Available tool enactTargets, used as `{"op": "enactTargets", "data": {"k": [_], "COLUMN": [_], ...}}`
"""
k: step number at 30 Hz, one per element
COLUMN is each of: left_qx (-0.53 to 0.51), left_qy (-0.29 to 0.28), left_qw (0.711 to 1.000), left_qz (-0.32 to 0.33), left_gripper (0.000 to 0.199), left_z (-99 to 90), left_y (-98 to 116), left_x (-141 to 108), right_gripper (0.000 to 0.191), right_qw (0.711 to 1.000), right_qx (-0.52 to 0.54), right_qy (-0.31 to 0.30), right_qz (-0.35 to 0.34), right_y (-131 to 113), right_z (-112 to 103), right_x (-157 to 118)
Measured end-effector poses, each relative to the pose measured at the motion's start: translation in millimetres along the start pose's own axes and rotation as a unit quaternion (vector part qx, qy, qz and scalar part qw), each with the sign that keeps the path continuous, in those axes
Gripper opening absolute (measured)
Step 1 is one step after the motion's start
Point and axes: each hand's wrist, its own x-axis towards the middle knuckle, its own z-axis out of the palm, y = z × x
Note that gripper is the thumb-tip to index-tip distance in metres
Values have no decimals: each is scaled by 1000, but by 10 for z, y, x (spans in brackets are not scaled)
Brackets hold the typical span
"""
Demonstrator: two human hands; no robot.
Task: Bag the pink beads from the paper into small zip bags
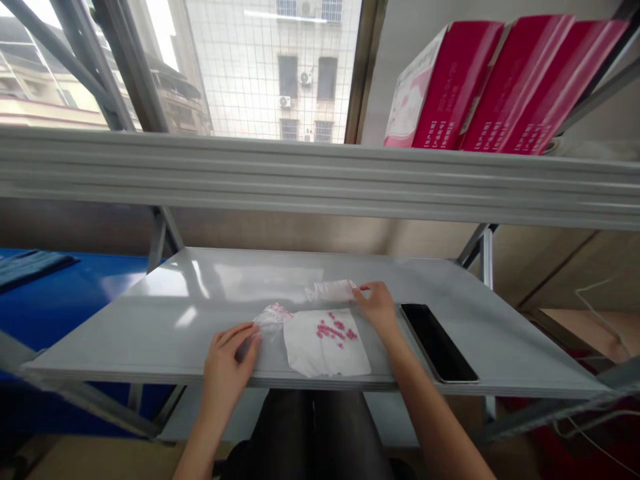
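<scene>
A square of white tissue (pixel 305 343) lies flat near the front edge of the table, with several small pink beads (pixel 331 331) scattered over its right half. To its left, my left hand (pixel 230 360) has thumb and forefinger closed on the edge of a small clear zip bag (pixel 271 319) with a pinkish-red strip at its mouth. My right hand (pixel 377 308) pinches the right end of another clear plastic bag (pixel 331 291), which lies behind the tissue. Glare hides what, if anything, is inside that second bag.
A black tablet (pixel 440 343) lies to the right of my right forearm on the grey table (pixel 150 333). Across the front runs a metal shelf beam (pixel 300 177), with several red boxes (pixel 500 83) standing above it. A blue surface (pixel 100 270) is at the left.
</scene>
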Motion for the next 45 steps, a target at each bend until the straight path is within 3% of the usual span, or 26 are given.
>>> {"op": "enactTargets", "data": {"k": [3, 7, 9, 14, 21, 24, 27, 29, 32, 39, 45], "left_qx": [-10, -133, -171, -65, -66, -73, -83, -90, -105, -171, -266], "left_qy": [45, 126, 133, 69, -25, -68, -95, -102, -100, -55, 100], "left_qw": [997, 962, 955, 985, 984, 980, 975, 973, 968, 946, 906], "left_qz": [-69, -203, -203, -142, -162, -171, -181, -188, -202, -271, -314], "left_gripper": [31, 31, 28, 24, 20, 19, 20, 22, 21, 18, 30], "left_z": [-36, -58, -56, -63, -135, -172, -209, -229, -245, -214, -326], "left_y": [58, 198, 252, 244, 170, 164, 169, 179, 188, 103, 121], "left_x": [-26, -116, -152, -121, 8, 72, 131, 154, 160, 157, 190], "right_gripper": [21, 29, 30, 30, 25, 23, 38, 39, 32, 29, 26], "right_qw": [999, 995, 991, 982, 970, 965, 935, 916, 905, 898, 902], "right_qx": [16, 67, 92, 136, 161, 91, -21, -87, -150, -197, -182], "right_qy": [9, -52, -87, -129, -182, -221, -249, -262, -271, -263, -245], "right_qz": [-37, -56, -51, -38, -14, -110, -252, -290, -291, -294, -306], "right_y": [-141, -327, -388, -439, -416, -513, -674, -763, -819, -827, -847], "right_z": [-115, -185, -174, -149, -167, -69, 86, 191, 308, 351, 378], "right_x": [-220, -662, -867, -1118, -1168, -1201, -1255, -1292, -1337, -1357, -1343]}}
